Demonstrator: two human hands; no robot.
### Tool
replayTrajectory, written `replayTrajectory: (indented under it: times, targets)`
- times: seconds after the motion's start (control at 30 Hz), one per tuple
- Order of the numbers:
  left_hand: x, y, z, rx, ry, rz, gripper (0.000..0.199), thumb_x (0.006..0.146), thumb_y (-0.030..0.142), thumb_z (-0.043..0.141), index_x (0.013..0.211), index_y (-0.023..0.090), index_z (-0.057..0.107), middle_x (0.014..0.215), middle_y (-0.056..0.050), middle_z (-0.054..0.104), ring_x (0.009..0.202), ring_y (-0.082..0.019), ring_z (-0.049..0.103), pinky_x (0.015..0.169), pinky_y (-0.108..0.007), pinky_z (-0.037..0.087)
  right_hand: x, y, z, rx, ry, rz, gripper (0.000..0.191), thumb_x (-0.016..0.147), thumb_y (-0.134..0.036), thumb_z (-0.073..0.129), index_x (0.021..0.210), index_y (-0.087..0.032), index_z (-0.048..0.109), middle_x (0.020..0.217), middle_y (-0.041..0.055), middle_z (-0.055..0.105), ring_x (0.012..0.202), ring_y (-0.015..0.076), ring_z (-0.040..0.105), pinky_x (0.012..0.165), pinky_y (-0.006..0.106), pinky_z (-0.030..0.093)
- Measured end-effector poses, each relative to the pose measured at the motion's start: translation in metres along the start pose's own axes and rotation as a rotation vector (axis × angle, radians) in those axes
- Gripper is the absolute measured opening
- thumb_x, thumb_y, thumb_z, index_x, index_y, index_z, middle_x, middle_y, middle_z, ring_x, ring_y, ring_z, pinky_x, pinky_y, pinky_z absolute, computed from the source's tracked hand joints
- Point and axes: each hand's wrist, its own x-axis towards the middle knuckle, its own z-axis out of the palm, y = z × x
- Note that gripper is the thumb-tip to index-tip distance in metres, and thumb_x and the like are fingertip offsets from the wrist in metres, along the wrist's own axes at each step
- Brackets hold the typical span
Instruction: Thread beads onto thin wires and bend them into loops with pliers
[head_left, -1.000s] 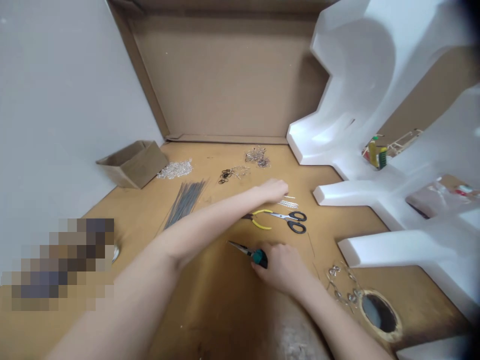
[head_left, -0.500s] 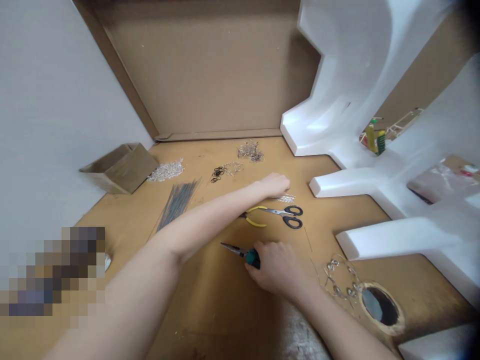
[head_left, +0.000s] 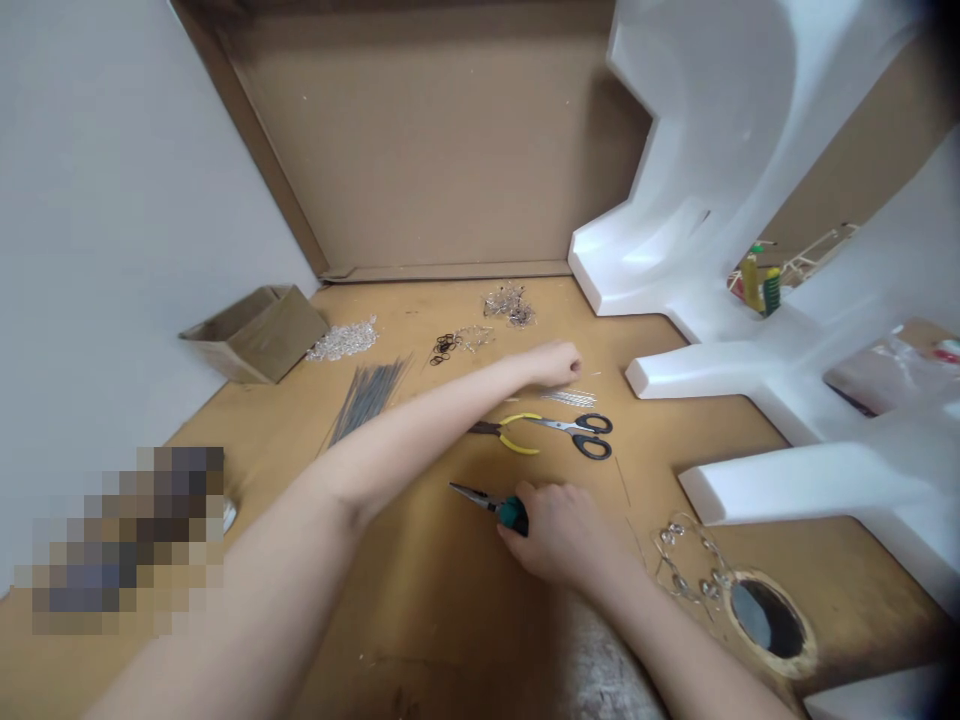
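Needle-nose pliers (head_left: 491, 503) with green and black grips are in my right hand (head_left: 562, 525), which is closed round the handles, jaws toward the left. My left hand (head_left: 556, 364) reaches across the table with its fingers curled together. Whatever they pinch is too small to make out; a faint thin line shows just beyond the fingertips. Just below that hand lies a small group of silver rods (head_left: 571, 398). Nearer to me are scissors (head_left: 581, 430) with black handles, overlapping yellow-handled pliers (head_left: 517, 435) that my left forearm partly hides.
Grey wires (head_left: 369, 400), clear beads (head_left: 343, 340), black rings (head_left: 444, 347) and tangled wire pieces (head_left: 510, 303) lie on the table. An open cardboard box (head_left: 259, 335) stands left. White branching panels (head_left: 705, 370) line the right. A beaded wire (head_left: 686, 560) lies beside a round hole (head_left: 769, 620).
My left hand has lifted slightly away from the silver rods, so more of them shows. My right hand still holds the needle-nose pliers. The whole view has shifted a little.
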Motion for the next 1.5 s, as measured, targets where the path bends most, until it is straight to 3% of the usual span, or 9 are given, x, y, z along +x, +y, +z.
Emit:
replayTrajectory:
  times: [0.2,0.53,0.93,1.03,1.1,1.17,1.33,1.37,1.5]
  targets:
    - [-0.001,-0.003,-0.002,-0.124,-0.047,0.005,0.019,0.077,0.02,0.044,0.079,0.013,0.062,0.07,-0.001,0.064,0.057,-0.006,0.054,0.056,-0.016,0.041,0.0,0.001,0.002,0.004,0.022,-0.005,0.03,0.077,-0.042,0.045,0.084,-0.017,0.059,0.08,0.0104,0.067,0.073,0.0261,0.063,0.058,0.031,0.038]
    - [0.003,0.004,0.003,0.096,-0.034,-0.041,0.017,0.067,0.02,0.05,0.075,0.016,0.065,0.081,-0.008,0.065,0.071,-0.018,0.058,0.063,-0.025,0.042,0.0,0.002,0.003,0.004,0.026,-0.014,0.03,0.077,-0.042,0.044,0.084,-0.018,0.059,0.079,0.0102,0.067,0.071,0.026,0.062,0.058,0.031,0.037]
    - [-0.004,0.008,-0.01,0.198,-0.045,-0.022,0.018,0.071,0.02,0.046,0.077,0.016,0.062,0.08,-0.007,0.064,0.07,-0.015,0.056,0.059,-0.022,0.038,-0.001,0.0,-0.001,-0.008,0.015,-0.013,0.03,0.077,-0.042,0.044,0.083,-0.017,0.059,0.078,0.0103,0.067,0.071,0.0262,0.063,0.057,0.03,0.038]
    - [-0.026,0.003,-0.026,0.194,0.013,-0.029,0.021,0.074,0.021,0.042,0.084,0.016,0.059,0.083,-0.007,0.064,0.069,-0.015,0.055,0.059,-0.023,0.038,0.0,0.002,0.0,-0.018,0.025,-0.022,0.03,0.077,-0.042,0.044,0.083,-0.017,0.059,0.077,0.0102,0.067,0.07,0.0266,0.063,0.057,0.03,0.038]
    - [-0.05,-0.004,-0.037,0.141,0.101,-0.055,0.02,0.076,0.023,0.041,0.085,0.015,0.057,0.079,-0.006,0.064,0.065,-0.014,0.055,0.058,-0.022,0.038,0.0,0.002,0.001,-0.017,0.013,-0.016,0.03,0.077,-0.043,0.045,0.084,-0.017,0.059,0.079,0.0107,0.067,0.072,0.0269,0.063,0.058,0.031,0.038]
    - [-0.081,-0.015,-0.045,0.033,0.099,-0.131,0.017,0.076,0.023,0.041,0.081,0.015,0.055,0.07,-0.003,0.064,0.057,-0.011,0.054,0.056,-0.021,0.039,0.001,0.002,0.002,-0.013,0.0,-0.012,0.03,0.077,-0.042,0.045,0.085,-0.018,0.059,0.081,0.0112,0.067,0.074,0.0268,0.062,0.059,0.031,0.037]
    - [-0.163,-0.06,-0.045,-0.262,-0.096,-0.539,0.012,0.071,0.013,0.044,0.079,0.015,0.053,0.069,-0.001,0.065,0.051,-0.008,0.056,0.052,-0.017,0.041,0.002,0.001,0.005,-0.027,0.011,-0.02,0.026,0.077,-0.041,0.045,0.084,-0.019,0.059,0.08,0.0099,0.068,0.075,0.0265,0.062,0.059,0.03,0.036]
    - [-0.176,-0.07,-0.042,-0.263,-0.147,-0.67,0.011,0.07,0.012,0.044,0.077,0.015,0.053,0.067,-0.001,0.065,0.052,-0.008,0.056,0.052,-0.016,0.042,0.002,0.001,0.005,-0.034,0.018,-0.025,0.026,0.077,-0.04,0.045,0.084,-0.02,0.059,0.08,0.0095,0.068,0.074,0.0265,0.062,0.058,0.03,0.036]
    - [-0.21,-0.103,-0.029,-0.2,-0.168,-0.868,0.009,0.067,0.008,0.047,0.064,0.012,0.055,0.049,-0.002,0.059,0.048,-0.011,0.056,0.053,-0.019,0.044,0.003,0.0,0.006,-0.05,0.034,-0.037,0.024,0.078,-0.039,0.045,0.087,-0.022,0.059,0.08,0.0085,0.068,0.075,0.0258,0.062,0.059,0.03,0.035]
